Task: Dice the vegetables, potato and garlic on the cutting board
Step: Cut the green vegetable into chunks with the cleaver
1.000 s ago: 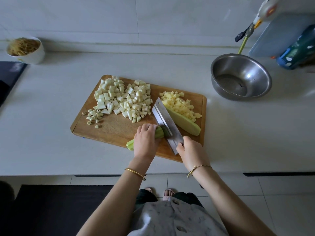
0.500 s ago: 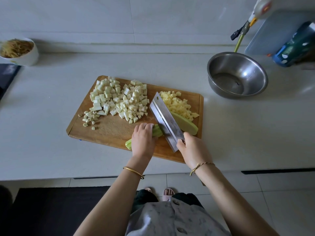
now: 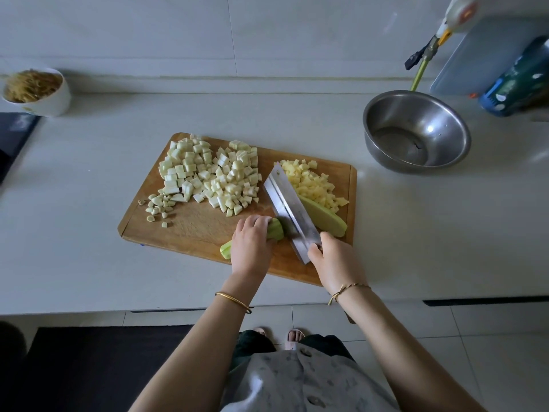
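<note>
A wooden cutting board [image 3: 190,227] lies on the white counter. On it sit a big pile of pale diced vegetable cubes [image 3: 212,176], small garlic pieces [image 3: 159,206] at the left and yellow diced potato [image 3: 312,184] at the right. My left hand [image 3: 252,245] holds down a light green vegetable strip [image 3: 274,231] near the board's front edge. My right hand [image 3: 334,261] grips the handle of a cleaver [image 3: 289,211], whose blade stands on the strip right beside my left fingers. A second green strip [image 3: 325,220] lies behind the blade.
A steel bowl [image 3: 416,132] stands at the back right of the board. Behind it are a blue bottle [image 3: 517,84] and a leaning pale board [image 3: 481,55]. A white bowl of noodles [image 3: 37,90] sits far left, next to a dark cooktop [image 3: 12,138].
The cleaver has stayed at the green strip with only small shifts of the blade. Both hands keep their hold; the camera view has shifted slightly.
</note>
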The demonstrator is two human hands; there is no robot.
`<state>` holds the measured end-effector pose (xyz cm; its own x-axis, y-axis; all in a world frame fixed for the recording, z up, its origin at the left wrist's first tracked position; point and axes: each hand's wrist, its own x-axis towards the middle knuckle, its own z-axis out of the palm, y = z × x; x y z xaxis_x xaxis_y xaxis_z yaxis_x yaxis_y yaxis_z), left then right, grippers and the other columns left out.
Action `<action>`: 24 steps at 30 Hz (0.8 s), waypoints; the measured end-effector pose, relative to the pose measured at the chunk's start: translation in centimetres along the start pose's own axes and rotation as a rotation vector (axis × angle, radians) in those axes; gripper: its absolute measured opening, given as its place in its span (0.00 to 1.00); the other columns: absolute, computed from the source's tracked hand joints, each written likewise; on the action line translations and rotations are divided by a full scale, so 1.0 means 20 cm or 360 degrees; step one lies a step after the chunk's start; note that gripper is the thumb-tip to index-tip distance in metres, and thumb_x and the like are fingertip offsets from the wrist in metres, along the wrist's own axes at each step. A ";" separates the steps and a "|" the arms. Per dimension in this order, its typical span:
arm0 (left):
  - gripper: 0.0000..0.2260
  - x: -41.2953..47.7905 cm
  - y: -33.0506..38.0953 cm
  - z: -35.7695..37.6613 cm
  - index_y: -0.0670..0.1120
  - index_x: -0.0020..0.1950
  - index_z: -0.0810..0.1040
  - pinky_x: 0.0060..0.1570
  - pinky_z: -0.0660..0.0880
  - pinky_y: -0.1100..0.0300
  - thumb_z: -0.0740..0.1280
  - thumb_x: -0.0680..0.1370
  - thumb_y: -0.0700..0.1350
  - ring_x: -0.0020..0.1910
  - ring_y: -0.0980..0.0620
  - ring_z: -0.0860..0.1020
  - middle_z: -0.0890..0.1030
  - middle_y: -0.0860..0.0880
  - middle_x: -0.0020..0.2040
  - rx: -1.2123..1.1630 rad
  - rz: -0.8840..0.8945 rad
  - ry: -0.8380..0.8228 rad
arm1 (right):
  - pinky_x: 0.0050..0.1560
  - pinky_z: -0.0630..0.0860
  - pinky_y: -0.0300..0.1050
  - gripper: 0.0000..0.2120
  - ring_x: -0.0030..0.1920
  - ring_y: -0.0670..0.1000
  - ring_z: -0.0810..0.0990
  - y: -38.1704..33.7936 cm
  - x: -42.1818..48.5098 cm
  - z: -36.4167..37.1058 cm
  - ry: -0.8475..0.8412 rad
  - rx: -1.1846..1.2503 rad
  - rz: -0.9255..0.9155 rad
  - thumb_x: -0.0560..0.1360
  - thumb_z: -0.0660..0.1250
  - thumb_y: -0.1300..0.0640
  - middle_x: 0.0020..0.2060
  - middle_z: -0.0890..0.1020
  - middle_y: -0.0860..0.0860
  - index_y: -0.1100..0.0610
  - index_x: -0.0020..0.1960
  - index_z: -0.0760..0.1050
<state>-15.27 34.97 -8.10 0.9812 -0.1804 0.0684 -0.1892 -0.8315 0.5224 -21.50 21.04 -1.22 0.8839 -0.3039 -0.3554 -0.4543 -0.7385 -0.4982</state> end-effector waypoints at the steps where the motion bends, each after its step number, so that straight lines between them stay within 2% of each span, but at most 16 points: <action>1: 0.16 0.00 0.00 0.00 0.41 0.56 0.79 0.52 0.71 0.51 0.72 0.70 0.34 0.54 0.41 0.75 0.79 0.43 0.54 0.0004 0.0001 -0.0002 | 0.27 0.55 0.45 0.18 0.27 0.50 0.62 -0.01 0.00 -0.02 0.0018 0.0009 -0.0010 0.79 0.57 0.57 0.27 0.65 0.51 0.55 0.33 0.56; 10: 0.18 0.01 0.00 0.00 0.40 0.59 0.76 0.56 0.69 0.53 0.73 0.71 0.37 0.56 0.42 0.73 0.78 0.43 0.57 0.0003 -0.0040 -0.0040 | 0.28 0.55 0.46 0.18 0.27 0.51 0.61 -0.02 -0.02 -0.03 0.0034 -0.0081 -0.0073 0.80 0.56 0.56 0.27 0.65 0.51 0.55 0.33 0.55; 15: 0.16 0.01 0.00 0.01 0.41 0.58 0.77 0.56 0.69 0.54 0.71 0.71 0.36 0.57 0.43 0.73 0.78 0.43 0.57 0.0014 -0.0048 -0.0029 | 0.32 0.63 0.45 0.17 0.35 0.57 0.70 -0.03 -0.01 0.04 0.0041 -0.0146 -0.0059 0.81 0.55 0.55 0.29 0.66 0.49 0.53 0.34 0.56; 19: 0.16 0.00 0.00 0.00 0.42 0.58 0.77 0.54 0.70 0.54 0.72 0.71 0.37 0.56 0.43 0.73 0.78 0.44 0.56 0.0001 -0.0024 -0.0025 | 0.35 0.64 0.46 0.17 0.37 0.58 0.70 -0.02 0.01 0.09 -0.0013 -0.0137 -0.0014 0.80 0.56 0.55 0.29 0.65 0.49 0.53 0.34 0.56; 24: 0.19 -0.01 -0.04 -0.02 0.44 0.62 0.76 0.56 0.69 0.54 0.72 0.71 0.40 0.57 0.45 0.72 0.77 0.45 0.59 0.0015 -0.0039 -0.0044 | 0.27 0.57 0.45 0.17 0.28 0.51 0.64 -0.01 0.00 0.06 -0.0012 0.0011 0.0026 0.79 0.57 0.57 0.28 0.66 0.50 0.55 0.33 0.56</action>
<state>-15.31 35.88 -8.17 0.9841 -0.1745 0.0322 -0.1659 -0.8407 0.5155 -21.60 21.82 -2.01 0.8755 -0.3116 -0.3694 -0.4696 -0.7292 -0.4977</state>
